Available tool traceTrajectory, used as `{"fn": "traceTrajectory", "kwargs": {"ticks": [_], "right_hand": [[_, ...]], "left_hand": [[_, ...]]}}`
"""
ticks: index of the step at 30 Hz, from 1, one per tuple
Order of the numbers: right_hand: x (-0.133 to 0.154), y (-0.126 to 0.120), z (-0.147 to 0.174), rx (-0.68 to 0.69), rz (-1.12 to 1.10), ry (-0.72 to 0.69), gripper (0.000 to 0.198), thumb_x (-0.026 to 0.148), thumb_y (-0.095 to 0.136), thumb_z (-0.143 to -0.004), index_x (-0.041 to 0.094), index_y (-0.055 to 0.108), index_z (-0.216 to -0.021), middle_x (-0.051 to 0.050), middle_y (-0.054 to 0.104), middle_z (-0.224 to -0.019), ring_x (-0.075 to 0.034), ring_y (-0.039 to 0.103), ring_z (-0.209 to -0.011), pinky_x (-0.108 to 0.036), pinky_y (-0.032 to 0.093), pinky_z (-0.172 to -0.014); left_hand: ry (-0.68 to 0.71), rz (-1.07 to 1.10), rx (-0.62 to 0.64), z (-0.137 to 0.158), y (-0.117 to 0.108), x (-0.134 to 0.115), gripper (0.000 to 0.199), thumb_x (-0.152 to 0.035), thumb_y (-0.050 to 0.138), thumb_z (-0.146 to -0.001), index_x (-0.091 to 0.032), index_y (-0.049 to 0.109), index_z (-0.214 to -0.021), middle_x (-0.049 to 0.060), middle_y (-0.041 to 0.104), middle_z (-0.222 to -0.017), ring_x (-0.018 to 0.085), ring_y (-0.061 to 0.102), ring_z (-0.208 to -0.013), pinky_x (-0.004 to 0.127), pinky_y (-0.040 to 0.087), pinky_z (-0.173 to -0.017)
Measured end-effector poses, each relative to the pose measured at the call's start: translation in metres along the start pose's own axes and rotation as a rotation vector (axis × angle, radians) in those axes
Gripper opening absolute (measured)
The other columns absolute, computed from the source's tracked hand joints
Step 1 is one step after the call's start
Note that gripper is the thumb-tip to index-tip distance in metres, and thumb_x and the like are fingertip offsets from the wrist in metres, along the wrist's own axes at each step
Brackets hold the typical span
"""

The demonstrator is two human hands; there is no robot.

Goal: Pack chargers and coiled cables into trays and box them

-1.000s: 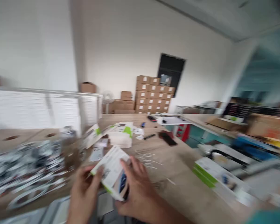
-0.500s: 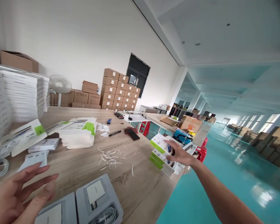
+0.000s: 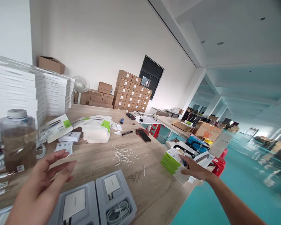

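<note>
Over the grey trays at the lower left is my left hand (image 3: 43, 187), fingers spread and holding nothing. Below and beside it lie open grey trays (image 3: 115, 195), each with a flat white device; the right one also holds a coiled grey cable (image 3: 118, 213). My right hand (image 3: 195, 168) reaches to the right edge of the table, its thumb and fingers apart at the near end of a stack of white-and-green boxes (image 3: 172, 161). Its fingertips are at the top box, and whether they touch it I cannot tell.
White paper strips (image 3: 123, 155) lie mid-table, with a phone (image 3: 144, 135) and a black marker (image 3: 127, 133) behind. Flat printed sleeves (image 3: 96, 132) are piled at left, near a liquid-filled bottle (image 3: 18, 143) and tall white box stacks (image 3: 56, 93). A clamp device (image 3: 184, 148) stands beyond the boxes.
The top box, held tilted by my right hand before, now rests on the stack and the fingers have loosened. The view has swung left, bringing the bottle in. My left hand stays open.
</note>
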State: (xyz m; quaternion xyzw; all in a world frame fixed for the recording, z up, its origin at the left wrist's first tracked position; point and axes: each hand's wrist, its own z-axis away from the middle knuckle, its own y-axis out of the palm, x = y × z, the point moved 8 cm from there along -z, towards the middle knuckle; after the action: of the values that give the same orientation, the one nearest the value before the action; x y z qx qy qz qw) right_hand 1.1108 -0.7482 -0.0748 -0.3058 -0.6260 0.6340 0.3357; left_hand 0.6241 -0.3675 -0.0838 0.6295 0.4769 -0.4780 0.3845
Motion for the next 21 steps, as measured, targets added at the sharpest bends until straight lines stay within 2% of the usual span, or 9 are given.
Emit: {"fn": "traceTrajectory", "kwargs": {"ticks": [2,4,6,9,11,13,16,19,21], "right_hand": [[0.015,-0.003,-0.004,-0.006,0.094,0.043,0.096,0.065,0.063,-0.069,0.026,0.03,-0.15,-0.015,0.024,-0.159,-0.04,0.017,-0.146,-0.061,0.021,-0.112],[0.053,-0.016,-0.011,-0.098,0.106,-0.011,0.09,0.068,0.057,-0.075,0.027,0.03,-0.15,-0.013,0.017,-0.161,-0.037,0.007,-0.148,-0.062,0.013,-0.114],[0.121,-0.029,-0.016,-0.173,-0.01,-0.237,0.078,0.067,0.048,-0.084,0.029,0.03,-0.15,-0.01,0.018,-0.161,-0.033,0.009,-0.149,-0.056,0.015,-0.116],[0.248,-0.044,-0.013,-0.195,-0.187,-0.681,0.074,0.064,0.052,-0.085,0.03,0.034,-0.148,-0.007,0.022,-0.16,-0.031,0.018,-0.147,-0.048,0.019,-0.118],[0.33,-0.051,-0.012,-0.235,-0.232,-0.854,0.071,0.061,0.055,-0.085,0.027,0.039,-0.146,-0.01,0.029,-0.157,-0.03,0.023,-0.146,-0.049,0.022,-0.116],[0.408,-0.053,-0.014,-0.306,-0.175,-0.98,0.068,0.055,0.054,-0.089,0.022,0.038,-0.146,-0.013,0.032,-0.156,-0.029,0.028,-0.144,-0.047,0.026,-0.114],[0.508,-0.047,-0.021,-0.347,-0.147,-1.067,0.064,0.05,0.054,-0.089,0.022,0.038,-0.145,-0.011,0.036,-0.154,-0.03,0.031,-0.141,-0.048,0.028,-0.113],[0.585,-0.034,-0.02,-0.373,-0.088,-1.154,0.059,0.037,0.058,-0.089,0.02,0.04,-0.142,-0.012,0.037,-0.153,-0.03,0.033,-0.14,-0.049,0.029,-0.111],[0.623,-0.022,-0.015,-0.402,-0.033,-1.223,0.056,0.022,0.059,-0.086,0.018,0.043,-0.14,-0.012,0.038,-0.152,-0.026,0.031,-0.141,-0.046,0.026,-0.113]], "left_hand": [[-0.032,-0.042,0.051,0.002,-0.001,-0.003,0.052,-0.056,0.071,-0.071,-0.031,0.058,-0.115,0.0,0.064,-0.125,0.022,0.07,-0.086,0.031,0.06,-0.071],[-0.03,-0.117,0.09,0.0,-0.005,-0.006,0.05,-0.058,0.066,-0.074,-0.029,0.057,-0.114,0.003,0.066,-0.12,0.024,0.068,-0.093,0.031,0.057,-0.073],[-0.017,-0.23,0.083,-0.006,-0.015,-0.005,0.046,-0.06,0.06,-0.078,-0.028,0.059,-0.111,0.004,0.069,-0.11,0.025,0.067,-0.091,0.032,0.054,-0.072],[-0.02,-0.4,0.085,-0.016,-0.028,0.006,0.039,-0.059,0.054,-0.082,-0.025,0.064,-0.099,0.003,0.072,-0.089,0.024,0.065,-0.079,0.032,0.048,-0.072],[-0.006,-0.453,0.127,-0.02,-0.03,0.012,0.036,-0.056,0.054,-0.083,-0.023,0.065,-0.091,0.001,0.071,-0.079,0.023,0.064,-0.075,0.031,0.045,-0.07],[0.006,-0.481,0.176,-0.02,-0.027,0.015,0.032,-0.053,0.054,-0.083,-0.023,0.066,-0.087,0.0,0.068,-0.072,0.023,0.063,-0.072,0.03,0.043,-0.067],[0.002,-0.496,0.22,-0.017,-0.022,0.017,0.03,-0.049,0.052,-0.085,-0.022,0.065,-0.082,-0.001,0.065,-0.067,0.022,0.059,-0.069,0.03,0.038,-0.065],[-0.016,-0.506,0.218,-0.015,-0.021,0.018,0.03,-0.047,0.05,-0.087,-0.021,0.063,-0.079,-0.003,0.059,-0.062,0.02,0.054,-0.064,0.029,0.034,-0.062],[-0.02,-0.5,0.204,-0.013,-0.022,0.019,0.029,-0.046,0.049,-0.087,-0.021,0.063,-0.079,-0.004,0.056,-0.06,0.019,0.052,-0.062,0.029,0.033,-0.061]]}}
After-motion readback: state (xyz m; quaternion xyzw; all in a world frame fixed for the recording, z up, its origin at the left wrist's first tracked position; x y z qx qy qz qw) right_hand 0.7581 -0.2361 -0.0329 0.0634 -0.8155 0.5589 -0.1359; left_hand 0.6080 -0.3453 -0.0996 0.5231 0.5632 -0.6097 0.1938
